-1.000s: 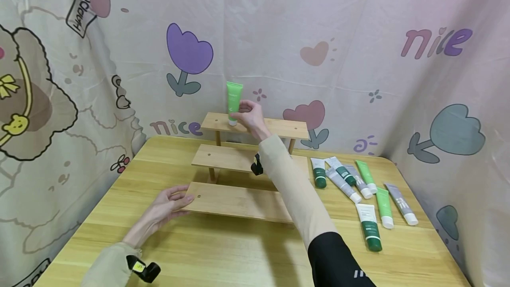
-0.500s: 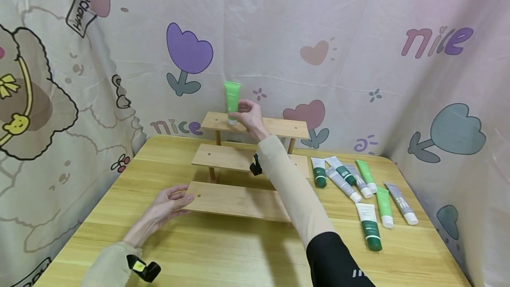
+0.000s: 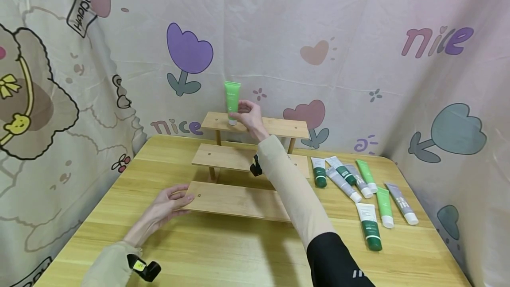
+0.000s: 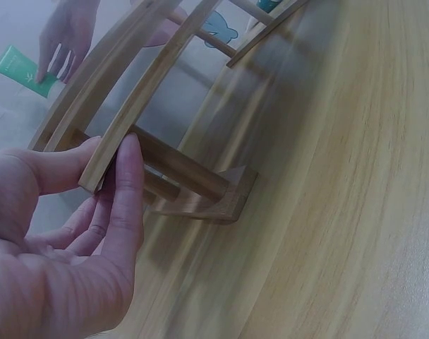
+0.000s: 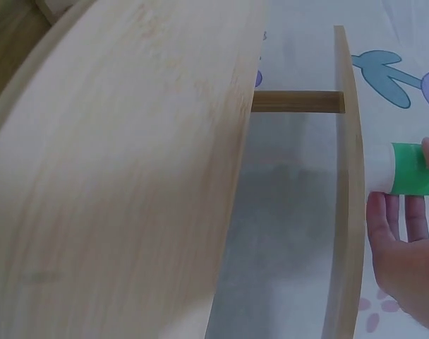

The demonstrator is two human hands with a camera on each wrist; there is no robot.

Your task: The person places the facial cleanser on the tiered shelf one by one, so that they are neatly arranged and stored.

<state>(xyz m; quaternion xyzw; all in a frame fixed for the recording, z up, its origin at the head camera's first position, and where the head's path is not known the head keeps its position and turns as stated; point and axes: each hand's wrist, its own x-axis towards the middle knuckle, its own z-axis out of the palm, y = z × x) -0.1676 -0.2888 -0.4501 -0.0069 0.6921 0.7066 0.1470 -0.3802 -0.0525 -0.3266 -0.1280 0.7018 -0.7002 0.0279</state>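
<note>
A three-tier wooden display stand (image 3: pixel 239 199) stands mid-table. On its top tier, toward the left end, a light green squeeze tube (image 3: pixel 233 95) is upright with its white cap down. My right hand (image 3: pixel 250 118) pinches the tube low on its body between thumb and fingers; the right wrist view shows the tube's green body (image 5: pixel 415 169) beside the top board's edge. My left hand (image 3: pixel 171 205) grips the left end of the lowest tier, thumb above and fingers beneath, as the left wrist view shows on the board's edge (image 4: pixel 147 92).
Several tubes lie on the table (image 3: pixel 167 242) right of the stand: dark green and white ones (image 3: pixel 369 227), light green ones (image 3: pixel 384 207) and grey ones (image 3: pixel 401 203). A patterned cloth (image 3: pixel 271 25) hangs close behind the top tier. My right sleeve crosses over the lower tiers.
The green tube has shifted very slightly left on the top tier, with my right hand on it. My left hand has stayed put on the lowest tier.
</note>
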